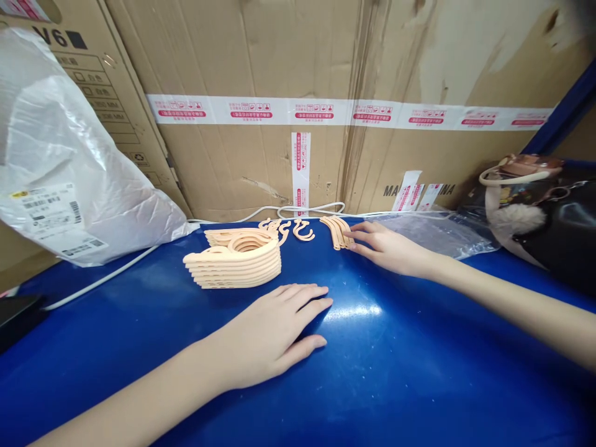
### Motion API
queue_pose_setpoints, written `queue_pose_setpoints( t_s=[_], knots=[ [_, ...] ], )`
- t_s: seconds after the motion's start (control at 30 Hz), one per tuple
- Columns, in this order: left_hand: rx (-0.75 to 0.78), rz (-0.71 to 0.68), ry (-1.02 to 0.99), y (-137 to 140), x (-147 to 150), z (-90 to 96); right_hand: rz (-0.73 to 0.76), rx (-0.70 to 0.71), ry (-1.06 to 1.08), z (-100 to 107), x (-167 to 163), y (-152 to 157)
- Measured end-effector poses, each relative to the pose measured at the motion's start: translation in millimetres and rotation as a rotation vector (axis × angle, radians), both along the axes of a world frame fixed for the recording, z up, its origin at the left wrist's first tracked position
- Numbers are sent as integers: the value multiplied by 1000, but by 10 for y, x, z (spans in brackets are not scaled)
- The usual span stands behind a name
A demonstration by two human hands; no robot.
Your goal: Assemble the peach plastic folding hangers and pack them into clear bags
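On the blue tabletop [372, 372], my left hand [279, 329] rests palm down with its fingers stretched and nothing in them. Just beyond it is a neat stack of peach plastic hanger pieces [237, 264]. Several loose peach hooks [305, 231] lie behind and to the right of that stack. Farther right is a small row of curved peach plastic strips [336, 233]. At the row's right end my right hand [391, 246] touches the strips with its fingertips, fingers apart; their undersides are hidden.
Large cardboard boxes [233, 167] wall off the back. A white plastic parcel bag [69, 149] leans at left, above a dark flat object [21, 316]. White cable [102, 279] runs along the back. Clear plastic film [433, 233] and a dark bag [568, 223] lie at right.
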State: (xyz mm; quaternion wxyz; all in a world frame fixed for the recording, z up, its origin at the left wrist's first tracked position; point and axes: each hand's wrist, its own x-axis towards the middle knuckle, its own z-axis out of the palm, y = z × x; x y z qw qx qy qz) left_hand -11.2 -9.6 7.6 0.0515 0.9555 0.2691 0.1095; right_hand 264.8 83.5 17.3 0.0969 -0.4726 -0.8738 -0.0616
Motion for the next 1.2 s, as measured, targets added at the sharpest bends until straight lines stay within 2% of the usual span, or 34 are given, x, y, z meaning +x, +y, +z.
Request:
queue_pose_setpoints(
  t_s=[0.1, 0.33, 0.47, 0.57, 0.8, 0.93, 1.07, 1.2],
  knots=[
    [-25, 1, -25, 11, 1, 27, -82, 10, -34, 6, -53, 129],
    [-39, 0, -9, -20, -5, 49, -381, 21, -96, 34, -122, 242],
    [-37, -3, -14, -6, 1, 48, -446, -18, -142, 75, -69, 198],
    [-39, -8, -14, 7, 4, 36, -460, -70, -179, 126, 38, 32],
    [-67, 30, -50, -33, -1, 50, -363, -297, -184, 211, 170, -623],
    [-76, 93, -129, -69, 31, 83, -71, -475, 39, 205, 4, -896],
    [-56, 147, -132, -66, 55, 93, 211, -429, 90, 186, -168, -979],
    [-74, 185, -91, -48, 50, 103, 269, -428, 117, 171, -236, -948]
  ],
)
